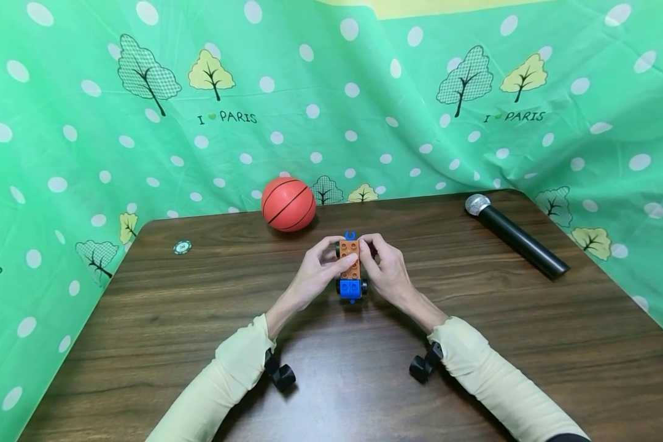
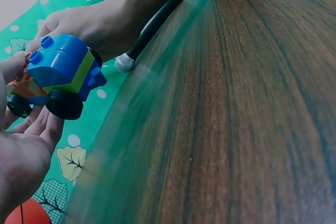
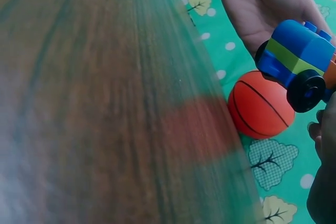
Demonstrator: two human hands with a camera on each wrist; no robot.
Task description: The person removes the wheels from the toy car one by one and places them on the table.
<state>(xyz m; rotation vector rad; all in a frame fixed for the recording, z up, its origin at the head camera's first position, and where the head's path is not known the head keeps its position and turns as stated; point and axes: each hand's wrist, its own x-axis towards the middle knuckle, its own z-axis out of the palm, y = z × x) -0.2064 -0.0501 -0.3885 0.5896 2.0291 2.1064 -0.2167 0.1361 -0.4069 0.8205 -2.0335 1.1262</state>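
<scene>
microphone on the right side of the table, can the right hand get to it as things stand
Probably yes: nothing stands on the table between the right hand and the microphone, though that hand would likely need to let go of the toy car first.

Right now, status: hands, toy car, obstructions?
Left hand and right hand both gripping toy car. Car held off table. Red ball beyond, microphone far right; neither touches it.
</scene>
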